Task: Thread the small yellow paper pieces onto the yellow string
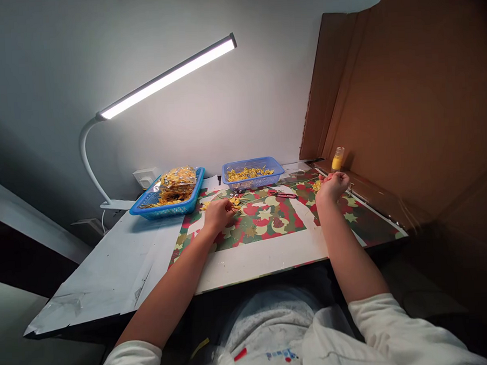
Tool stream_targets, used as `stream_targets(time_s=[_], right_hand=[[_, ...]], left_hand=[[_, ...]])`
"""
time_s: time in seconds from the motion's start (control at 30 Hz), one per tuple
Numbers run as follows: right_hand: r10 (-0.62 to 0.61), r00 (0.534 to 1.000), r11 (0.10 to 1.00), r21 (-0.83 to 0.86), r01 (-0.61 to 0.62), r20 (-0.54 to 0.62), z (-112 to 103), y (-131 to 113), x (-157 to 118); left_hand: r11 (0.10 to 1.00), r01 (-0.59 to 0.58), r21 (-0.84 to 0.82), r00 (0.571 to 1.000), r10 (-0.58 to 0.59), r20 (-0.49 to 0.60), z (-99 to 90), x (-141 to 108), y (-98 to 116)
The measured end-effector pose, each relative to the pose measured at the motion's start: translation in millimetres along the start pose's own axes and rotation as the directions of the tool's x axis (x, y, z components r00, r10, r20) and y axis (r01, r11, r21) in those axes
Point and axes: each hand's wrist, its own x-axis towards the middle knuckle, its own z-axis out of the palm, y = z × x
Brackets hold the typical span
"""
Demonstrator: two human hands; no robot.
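Observation:
My left hand (219,215) is low over the camouflage-patterned sheet, its fingers curled together. Yellow petal-like pieces (235,202) show right at its fingertips, and more lie just behind the hand. Further right, my right hand (334,186) is raised a little above the sheet with its fingers closed. Beside its fingertips is a small yellow flower-like cluster (317,186). What either hand grips is too small and partly hidden. Between the hands, a small dark-red-handled tool (285,195) rests on the sheet, near thin green stem-like strands.
A blue basket (164,209) with bagged yellow pieces stands back left; a bluish-purple basket (252,181) of loose yellow pieces is at the back. A small jar (338,158) with yellow contents stands right, near a cardboard wall (409,89). A lit lamp (168,78) overhangs the table.

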Motion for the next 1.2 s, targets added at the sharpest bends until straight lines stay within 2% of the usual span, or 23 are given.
stream_targets(time_s=[0.13,0.27,0.47,0.63,0.73,0.83,0.9,1.03,1.13,1.2], right_hand=[[-0.034,0.998,0.999,-0.016,0.034,-0.055,-2,0,4],[-0.064,0.997,0.997,-0.053,0.061,-0.052,-4,1,8],[-0.154,0.985,0.983,-0.111,0.145,-0.076,-6,6,15],[-0.199,0.98,0.975,-0.101,0.196,-0.025,-7,11,17],[-0.182,0.983,0.981,-0.066,0.181,-0.013,-6,10,15],[-0.125,0.992,0.992,0.014,0.126,-0.016,-3,4,10],[-0.082,0.996,0.994,0.077,0.079,0.033,0,-3,4],[-0.077,0.976,0.982,0.183,0.039,0.205,16,-24,-8],[-0.148,0.928,0.969,0.24,0.067,0.342,35,-47,-13],[-0.188,0.879,0.958,0.279,0.065,0.438,49,-64,-18]], left_hand=[[0.998,0.057,0.012,0.997,-0.058,0.044,-4.9,1,-5],[0.992,0.125,0.002,0.989,-0.125,0.074,-9.9,1,-6],[0.994,0.1,-0.042,0.99,-0.096,0.102,-10.2,0,-5],[0.984,0.093,-0.153,0.99,-0.075,0.117,-8.3,1,-9],[0.957,0.102,-0.271,0.978,-0.048,0.201,-6.2,1,-14],[0.914,0.119,-0.389,0.938,0.024,0.345,-4.0,1,-18],[0.898,0.11,-0.426,0.917,0.074,0.393,-2.4,0,-20],[0.917,0.02,-0.398,0.924,0.135,0.359,0.6,0,-19],[0.929,-0.091,-0.359,0.92,0.217,0.326,1.9,1,-20],[0.929,-0.171,-0.329,0.917,0.272,0.291,0.9,3,-24]])
